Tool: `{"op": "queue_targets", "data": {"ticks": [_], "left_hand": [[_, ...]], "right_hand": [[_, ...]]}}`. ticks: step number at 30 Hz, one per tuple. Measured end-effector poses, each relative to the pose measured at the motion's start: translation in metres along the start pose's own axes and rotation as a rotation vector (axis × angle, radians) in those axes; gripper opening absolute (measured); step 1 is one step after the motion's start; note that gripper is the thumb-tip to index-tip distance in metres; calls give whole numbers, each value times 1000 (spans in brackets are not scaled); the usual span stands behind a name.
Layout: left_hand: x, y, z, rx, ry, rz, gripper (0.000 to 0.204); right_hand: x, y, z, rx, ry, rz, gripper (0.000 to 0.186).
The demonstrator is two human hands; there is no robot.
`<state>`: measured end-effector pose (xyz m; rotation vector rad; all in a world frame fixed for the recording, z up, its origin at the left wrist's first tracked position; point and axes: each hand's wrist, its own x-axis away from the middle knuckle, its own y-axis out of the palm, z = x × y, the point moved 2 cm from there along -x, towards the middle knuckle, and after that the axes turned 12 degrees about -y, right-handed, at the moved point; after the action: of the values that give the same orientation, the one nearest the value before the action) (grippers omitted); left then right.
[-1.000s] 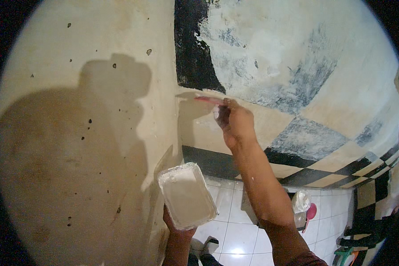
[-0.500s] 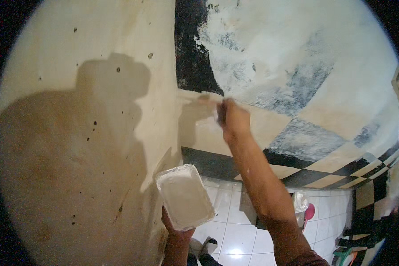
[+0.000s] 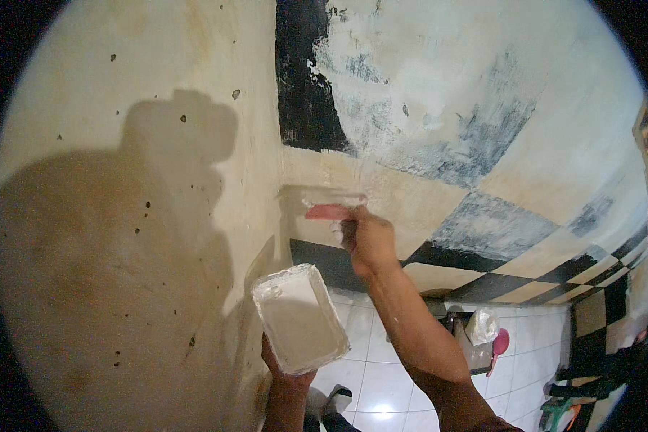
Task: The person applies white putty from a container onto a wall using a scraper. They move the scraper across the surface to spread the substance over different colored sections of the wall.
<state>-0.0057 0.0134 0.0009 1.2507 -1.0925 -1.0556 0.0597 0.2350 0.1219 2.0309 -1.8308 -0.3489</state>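
Observation:
A red putty scraper [image 3: 324,212] with white paste along its edge is gripped in my right hand [image 3: 372,241]. The blade is at the checkered wall [image 3: 417,194], over a cream square close to the corner; whether it touches cannot be told. Lower down, my left hand [image 3: 286,376] holds up a white rectangular tub [image 3: 258,299] from below, its fingers mostly hidden. White putty [image 3: 302,324] lies inside the tub and crusts its rim. Smears of white cover much of the black squares higher on that wall.
A plain cream wall [image 3: 65,237] with small pits rises on the left, carrying my shadow. Below are white floor tiles [image 3: 403,389], a clear plastic bag [image 3: 482,326] and a pink dipper [image 3: 500,344]. Green and dark items [image 3: 558,410] sit at the lower right.
My right hand has moved down the wall and slightly left with the scraper, which now shows clearly. Fresh white marks show near the lower edge of the black patch. The tub stays nearly still.

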Motion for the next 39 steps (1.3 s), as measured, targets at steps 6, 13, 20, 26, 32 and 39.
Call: {"op": "queue_targets", "data": {"ticks": [6, 13, 20, 26, 32, 39], "left_hand": [[-1, 3, -3, 15, -29, 3, 57], [7, 3, -5, -2, -21, 124, 59], [2, 16, -1, -7, -9, 82, 60], [-1, 5, -3, -87, 12, 85, 59], [-3, 2, -2, 17, -2, 42, 57], [0, 29, -6, -53, -4, 106, 60]], "right_hand": [[-66, 19, -4, -217, -84, 202, 10], [-26, 87, -149, -365, -299, 77, 10], [28, 33, -97, 270, -402, -133, 19], [21, -18, -38, 541, -612, 31, 19], [15, -11, -35, 781, -1123, 84, 19], [-21, 6, -23, 1382, -1823, -238, 43]]}}
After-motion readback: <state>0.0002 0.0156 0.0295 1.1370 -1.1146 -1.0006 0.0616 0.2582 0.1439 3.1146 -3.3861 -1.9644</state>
